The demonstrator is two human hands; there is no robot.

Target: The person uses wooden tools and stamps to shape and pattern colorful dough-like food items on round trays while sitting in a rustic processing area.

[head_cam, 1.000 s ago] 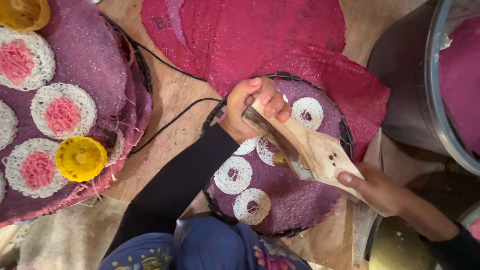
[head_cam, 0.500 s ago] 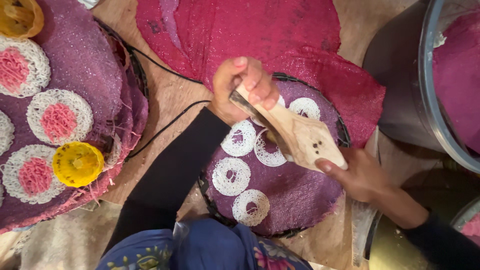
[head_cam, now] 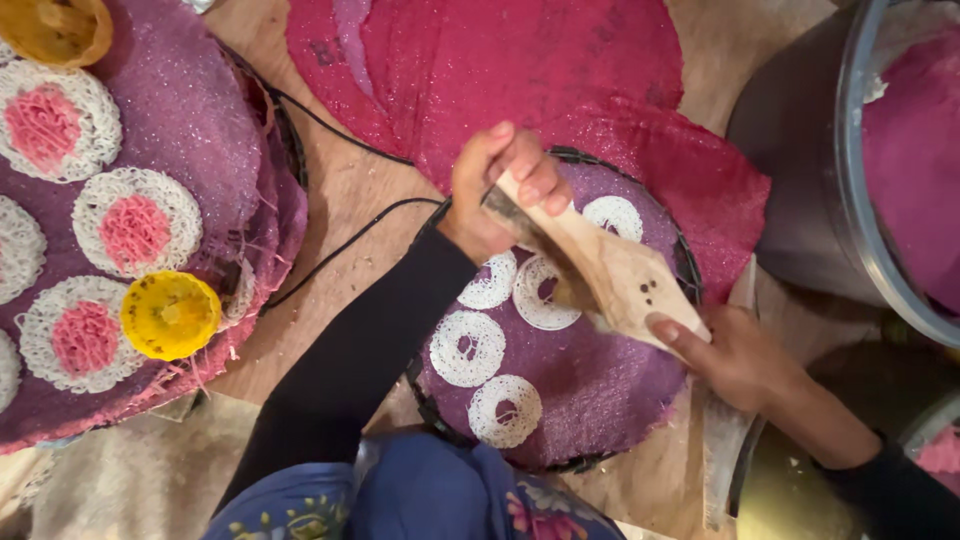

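Both hands, left (head_cam: 505, 190) and right (head_cam: 735, 355), grip clamped on a wooden paddle (head_cam: 610, 275) above the purple mat (head_cam: 590, 390).

**Two hands, both closed in a grip**

Seen from above, the left hand (head_cam: 505, 185) sits near the centre, its fingers (head_cam: 540, 180) curled tightly in a closed grip, knuckles facing up. Its arm, in a long black sleeve, runs down and left toward the body. The right hand (head_cam: 740, 360) enters from the lower right, palm down, fingers pointing left and pressed flat, thumb tucked under. Its wrist is bare, with a dark sleeve further back.
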